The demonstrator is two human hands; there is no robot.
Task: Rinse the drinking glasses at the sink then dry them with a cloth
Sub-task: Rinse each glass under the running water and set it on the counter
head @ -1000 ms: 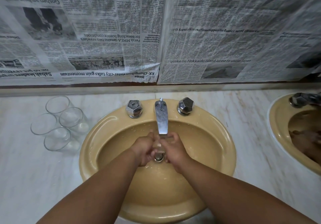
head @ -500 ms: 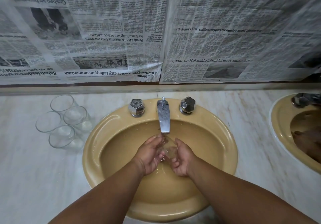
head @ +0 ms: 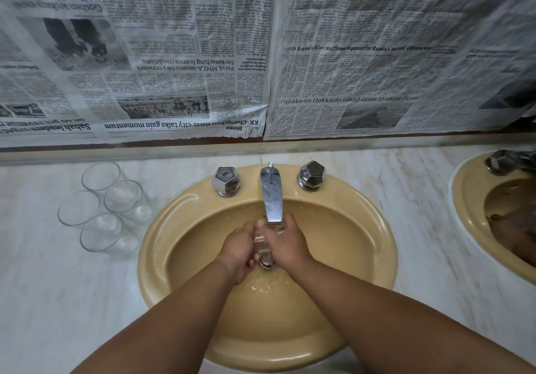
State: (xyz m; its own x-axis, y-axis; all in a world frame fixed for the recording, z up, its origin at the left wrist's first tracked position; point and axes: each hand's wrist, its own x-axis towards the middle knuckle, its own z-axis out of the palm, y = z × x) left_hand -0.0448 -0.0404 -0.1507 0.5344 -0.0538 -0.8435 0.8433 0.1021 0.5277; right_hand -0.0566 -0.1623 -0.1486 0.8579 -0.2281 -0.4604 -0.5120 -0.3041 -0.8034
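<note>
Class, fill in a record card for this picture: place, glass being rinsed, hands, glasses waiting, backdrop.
Place: yellow sink set in a marble counter
Glass being rinsed: drinking glass, under the chrome spout
Hands: left hand and right hand both grip it
Glasses waiting: four clear glasses, upright on the counter, left of the sink
Backdrop: newspaper sheets

Both bare forearms stretched forward and converged, the left hand with its fingers curled inward and the right hand close opposite it, knuckles up, the two gripping a clear drinking glass between them.
</note>
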